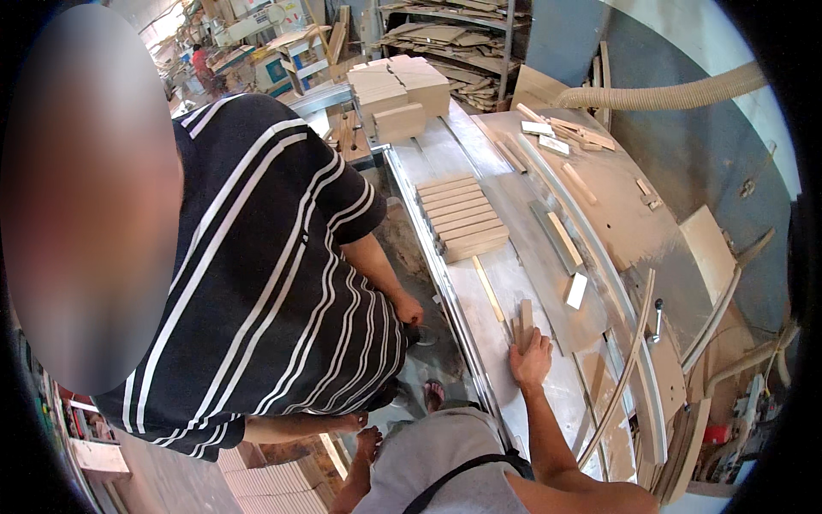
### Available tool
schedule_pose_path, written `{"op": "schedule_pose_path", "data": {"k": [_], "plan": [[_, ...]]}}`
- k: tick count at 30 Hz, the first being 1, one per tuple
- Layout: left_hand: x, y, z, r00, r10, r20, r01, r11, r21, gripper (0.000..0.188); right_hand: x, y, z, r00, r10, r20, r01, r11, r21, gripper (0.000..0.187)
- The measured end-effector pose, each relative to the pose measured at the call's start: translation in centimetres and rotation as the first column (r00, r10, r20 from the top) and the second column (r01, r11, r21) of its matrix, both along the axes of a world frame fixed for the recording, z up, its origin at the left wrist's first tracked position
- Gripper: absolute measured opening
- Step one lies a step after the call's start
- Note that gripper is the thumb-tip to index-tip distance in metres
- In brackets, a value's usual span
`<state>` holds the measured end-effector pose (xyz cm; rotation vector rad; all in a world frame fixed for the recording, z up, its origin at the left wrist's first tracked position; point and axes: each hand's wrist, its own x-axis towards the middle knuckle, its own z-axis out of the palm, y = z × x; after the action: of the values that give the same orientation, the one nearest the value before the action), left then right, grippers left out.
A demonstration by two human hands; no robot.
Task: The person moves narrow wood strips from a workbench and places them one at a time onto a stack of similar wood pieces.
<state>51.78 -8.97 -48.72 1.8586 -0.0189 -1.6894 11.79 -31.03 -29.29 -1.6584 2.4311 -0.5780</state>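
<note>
My right hand (532, 358) reaches over the metal machine table and is closed round a short wooden block (525, 315). Left of that block, a thin light wood strip (489, 289) lies on the tabletop (479, 330). Farther back is a row of flat wooden boards (461, 214) set side by side. My left hand (368, 444) is low beside my grey shirt, close to a co-worker's hand (349, 422). Its fingers are too small and partly hidden to show whether they grip anything.
A co-worker in a striped black shirt (274, 257) stands close on the left. Stacked wood blocks (398, 90) sit at the table's far end. Right are a long fence (591, 227), loose offcuts (575, 289) and a ribbed hose (668, 90). Boards (278, 488) are piled low left.
</note>
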Motion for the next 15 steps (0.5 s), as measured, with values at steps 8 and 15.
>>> {"op": "schedule_pose_path", "data": {"k": [8,15], "plan": [[-0.5,0.8,0.9,0.999,-0.003,0.052,0.003,1.0,-0.007,0.011,0.0,0.2,-1.2,0.998,0.017,-0.057,-0.024,0.992,-0.122,0.064],[1.5,4.0,-3.5,0.907,-0.252,0.338,0.387,0.817,-0.428,0.011,0.2,0.2,-1.3,0.999,0.027,-0.026,-0.032,0.983,-0.182,0.061]]}}
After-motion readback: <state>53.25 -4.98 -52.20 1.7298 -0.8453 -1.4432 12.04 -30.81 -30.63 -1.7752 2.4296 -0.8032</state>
